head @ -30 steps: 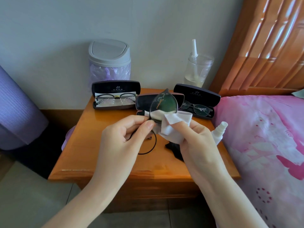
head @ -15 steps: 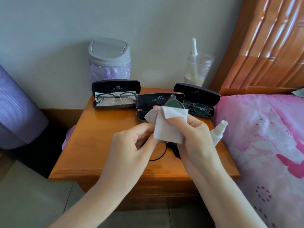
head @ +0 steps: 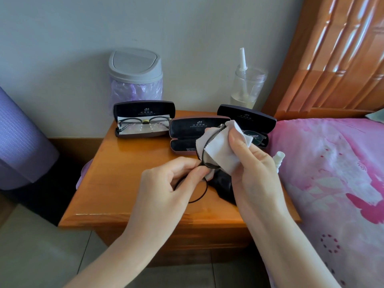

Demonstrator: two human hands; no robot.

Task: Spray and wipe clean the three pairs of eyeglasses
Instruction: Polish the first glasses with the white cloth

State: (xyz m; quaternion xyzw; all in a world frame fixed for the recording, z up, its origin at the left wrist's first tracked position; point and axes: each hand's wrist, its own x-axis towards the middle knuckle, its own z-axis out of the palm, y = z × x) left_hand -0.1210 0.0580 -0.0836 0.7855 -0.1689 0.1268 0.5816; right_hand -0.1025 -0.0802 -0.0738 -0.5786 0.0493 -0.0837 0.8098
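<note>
My left hand (head: 166,183) pinches a thin black round-rimmed pair of eyeglasses (head: 204,150) at the bridge, above the wooden nightstand (head: 116,183). My right hand (head: 253,169) grips a white wiping cloth (head: 222,150) folded around the upper lens. The lower rim hangs under my left fingers. A second pair of glasses (head: 143,124) lies in an open case at the back left. A third pair (head: 256,138) sits in the open case at the back right, partly hidden by the cloth. The white spray bottle (head: 278,159) stands behind my right hand.
An empty open case (head: 187,129) sits in the middle of the nightstand. A black cloth (head: 223,187) lies under my right hand. A grey-lidded bin (head: 136,73) and a clear jar (head: 247,86) stand by the wall. A pink bed (head: 332,173) adjoins on the right.
The cloth has slid across the lens, so the dark rim now shows in front of it. Both hands have shifted slightly right and down with the glasses.
</note>
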